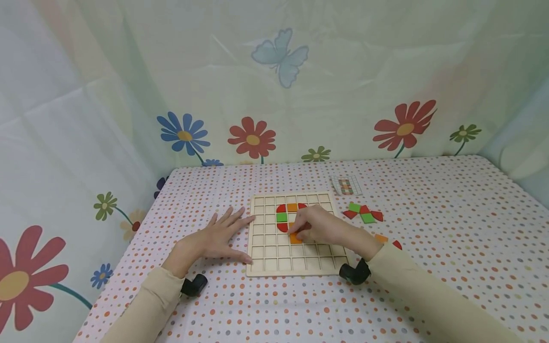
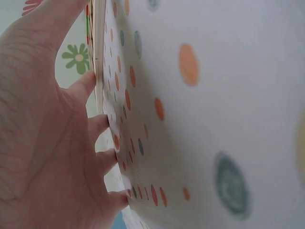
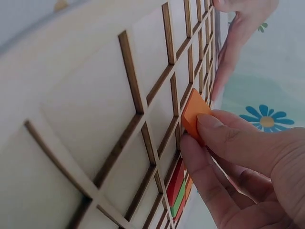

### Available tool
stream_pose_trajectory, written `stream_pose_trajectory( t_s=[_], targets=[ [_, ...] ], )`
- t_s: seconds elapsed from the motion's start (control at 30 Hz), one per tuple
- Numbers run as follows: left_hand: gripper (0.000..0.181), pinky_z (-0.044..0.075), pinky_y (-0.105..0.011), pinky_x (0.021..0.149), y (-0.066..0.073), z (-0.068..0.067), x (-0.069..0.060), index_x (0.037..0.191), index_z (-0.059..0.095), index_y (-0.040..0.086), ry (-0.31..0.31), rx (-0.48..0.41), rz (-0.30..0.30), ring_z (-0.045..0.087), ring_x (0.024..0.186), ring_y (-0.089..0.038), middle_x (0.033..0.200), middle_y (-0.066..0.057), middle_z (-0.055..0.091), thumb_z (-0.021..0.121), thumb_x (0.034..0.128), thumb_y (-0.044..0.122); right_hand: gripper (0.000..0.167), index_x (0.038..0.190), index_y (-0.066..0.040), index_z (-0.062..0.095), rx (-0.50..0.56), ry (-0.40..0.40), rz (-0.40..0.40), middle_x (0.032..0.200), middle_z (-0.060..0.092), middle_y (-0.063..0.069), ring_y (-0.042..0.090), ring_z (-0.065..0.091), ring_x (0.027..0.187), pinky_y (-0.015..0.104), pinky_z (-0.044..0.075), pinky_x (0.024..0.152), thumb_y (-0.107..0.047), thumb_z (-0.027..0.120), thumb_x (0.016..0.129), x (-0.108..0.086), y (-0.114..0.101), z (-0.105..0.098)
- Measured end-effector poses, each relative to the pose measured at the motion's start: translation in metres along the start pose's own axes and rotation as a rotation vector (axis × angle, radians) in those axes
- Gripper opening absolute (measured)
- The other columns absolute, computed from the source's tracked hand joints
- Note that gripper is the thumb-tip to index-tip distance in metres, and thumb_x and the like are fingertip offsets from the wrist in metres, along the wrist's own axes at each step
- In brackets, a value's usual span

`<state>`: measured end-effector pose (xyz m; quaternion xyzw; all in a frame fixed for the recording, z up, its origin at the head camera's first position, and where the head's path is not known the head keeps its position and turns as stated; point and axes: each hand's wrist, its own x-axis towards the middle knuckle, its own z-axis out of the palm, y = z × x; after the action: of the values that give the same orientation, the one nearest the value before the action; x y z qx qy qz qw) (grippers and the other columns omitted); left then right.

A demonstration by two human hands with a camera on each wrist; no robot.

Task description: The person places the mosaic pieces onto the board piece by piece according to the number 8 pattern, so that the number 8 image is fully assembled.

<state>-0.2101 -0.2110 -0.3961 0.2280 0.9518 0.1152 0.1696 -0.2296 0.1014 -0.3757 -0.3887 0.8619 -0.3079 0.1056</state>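
A wooden grid board point(image 1: 261, 263) lies on the dotted cloth. My left hand point(image 1: 213, 239) rests flat with fingers spread, its thumb and index fingertips touching the board's left edge; the left wrist view shows this hand point(image 2: 52, 124) beside the board's edge point(image 2: 99, 52). My right hand point(image 1: 321, 227) is over the middle of the board, pinching an orange square tile point(image 1: 295, 238). In the right wrist view the right hand point(image 3: 248, 167) holds the orange tile point(image 3: 193, 114) tilted at a cell, between thumb and fingers. Red quarter-round pieces point(image 1: 281, 208), a green square point(image 1: 281, 217) and an orange square point(image 1: 292, 207) sit in cells.
A small pattern card point(image 1: 346, 186) lies behind the board's right corner. Right of the board are loose green point(image 1: 367, 218) and red pieces point(image 1: 377, 216). An orange piece point(image 1: 381, 238) and a red one point(image 1: 397, 245) lie by my right sleeve. A flowered curtain point(image 1: 343, 95) hangs behind.
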Motion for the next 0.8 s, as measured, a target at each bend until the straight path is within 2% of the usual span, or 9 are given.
stream_pose_trajectory(
  t_s=[0.4,0.57,0.8],
  targets=[
    [0.113,0.002,-0.069,0.124,0.001,-0.001,0.0,0.169,0.019,0.03,-0.01,-0.019,0.006,-0.002,0.16,-0.041,0.176,-0.01,0.006,0.074,0.0809,0.076,0.017,0.102,0.002,0.083,-0.069,0.039,-0.024,0.086,0.067,-0.001,0.005,0.061,0.078,0.02,0.053,0.071,0.008,0.08,0.086,0.0,-0.004,0.006],
    [0.114,0.002,-0.07,0.124,0.0,0.001,-0.002,0.169,0.02,0.029,-0.008,-0.03,0.01,-0.001,0.16,-0.042,0.176,-0.011,0.006,0.075,0.0808,0.075,0.017,0.102,0.002,0.083,-0.113,0.041,-0.046,0.084,0.065,0.0,0.005,0.056,0.073,0.019,0.05,0.066,0.008,0.081,0.086,0.0,-0.008,0.007],
    [0.114,0.001,-0.069,0.124,0.0,0.0,-0.002,0.169,0.02,0.03,0.003,-0.03,0.011,-0.001,0.161,-0.041,0.176,-0.01,0.005,0.075,0.0805,0.074,0.017,0.102,0.002,0.083,-0.177,0.05,-0.023,0.085,0.065,0.001,0.007,0.054,0.074,0.019,0.047,0.065,0.007,0.081,0.086,-0.001,-0.012,0.008]
  ],
)
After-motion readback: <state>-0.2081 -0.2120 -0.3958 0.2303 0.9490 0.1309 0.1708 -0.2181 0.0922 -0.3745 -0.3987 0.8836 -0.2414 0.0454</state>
